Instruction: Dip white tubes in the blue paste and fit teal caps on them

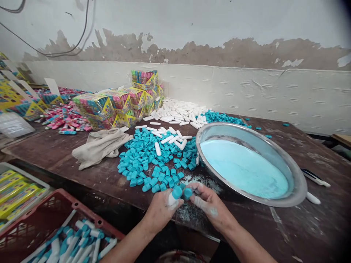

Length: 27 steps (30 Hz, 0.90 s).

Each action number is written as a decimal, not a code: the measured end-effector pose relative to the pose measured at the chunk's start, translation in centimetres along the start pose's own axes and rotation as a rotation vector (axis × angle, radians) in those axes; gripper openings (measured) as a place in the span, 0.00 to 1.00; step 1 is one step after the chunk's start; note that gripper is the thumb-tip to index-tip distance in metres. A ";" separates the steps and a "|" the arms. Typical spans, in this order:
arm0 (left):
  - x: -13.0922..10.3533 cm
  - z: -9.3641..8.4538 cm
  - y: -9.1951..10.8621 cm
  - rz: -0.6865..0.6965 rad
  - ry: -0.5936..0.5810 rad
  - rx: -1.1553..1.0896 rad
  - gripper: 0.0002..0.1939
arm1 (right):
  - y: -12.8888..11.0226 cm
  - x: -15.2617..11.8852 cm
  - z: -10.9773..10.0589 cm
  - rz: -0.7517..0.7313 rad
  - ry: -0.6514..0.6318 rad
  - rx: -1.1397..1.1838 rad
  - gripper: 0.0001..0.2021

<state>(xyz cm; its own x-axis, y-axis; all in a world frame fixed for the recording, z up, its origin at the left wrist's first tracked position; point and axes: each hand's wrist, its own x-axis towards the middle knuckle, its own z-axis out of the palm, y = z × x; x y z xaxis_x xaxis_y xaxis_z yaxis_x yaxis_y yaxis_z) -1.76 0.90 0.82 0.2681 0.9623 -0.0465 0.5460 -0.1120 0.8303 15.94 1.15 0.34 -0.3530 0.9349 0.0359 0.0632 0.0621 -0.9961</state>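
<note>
My left hand (159, 209) is closed round a small white plastic tube (171, 199) with a turquoise cap (177, 191) at its upper end. Between the fingertips of my right hand (210, 205) is a loose turquoise cap (188, 193), close beside the tube. White powder coats the fingers of both hands. Just beyond them spreads a heap of turquoise caps (142, 155), with several white tubes (157, 149) lying on it. To the right stands a wide metal basin (298, 191) holding pale blue powder (244, 170).
A grey cloth (100, 146) lies left of the caps. Stacked yellow display boxes (130, 100) and a pile of white tubes (183, 111) stand behind. At lower left, a red crate (72, 204) contains capped tubes. A box cutter (315, 178) lies right of the basin.
</note>
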 end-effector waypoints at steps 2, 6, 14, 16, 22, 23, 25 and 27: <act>0.0 0.3 0.2 0.006 -0.024 -0.093 0.14 | 0.1 -0.6 0.7 -0.003 0.058 0.037 0.09; 0.3 0.8 0.2 0.030 -0.046 -0.254 0.11 | 0.8 -1.2 1.4 -0.027 0.160 -0.061 0.09; 0.4 0.7 0.0 0.067 -0.093 0.037 0.13 | 0.7 -1.6 0.1 -0.156 0.083 -0.532 0.08; 0.3 0.5 -0.3 0.036 -0.107 0.164 0.12 | 0.4 -1.7 -0.2 -0.071 0.091 -0.460 0.09; -0.2 0.4 -1.0 -0.018 -0.142 0.533 0.11 | -0.7 -1.9 -1.0 0.205 0.076 0.061 0.16; -0.3 0.5 -0.9 -0.007 -0.159 0.564 0.11 | -0.8 -1.8 -0.9 0.222 0.051 0.065 0.17; -0.4 0.7 -0.6 0.019 -0.199 0.599 0.11 | -1.1 -1.8 -0.7 0.249 -0.001 0.044 0.17; -0.4 0.9 -0.2 0.054 -0.234 0.619 0.11 | -1.2 -1.8 -0.5 0.279 -0.053 0.027 0.16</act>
<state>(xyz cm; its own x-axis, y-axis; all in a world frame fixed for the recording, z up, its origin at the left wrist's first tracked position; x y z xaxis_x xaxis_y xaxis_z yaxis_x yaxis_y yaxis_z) -1.25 0.33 0.11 0.4347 0.8800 -0.1914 0.8637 -0.3472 0.3653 16.99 -0.39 1.53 -0.3743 0.8948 -0.2435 0.1398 -0.2051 -0.9687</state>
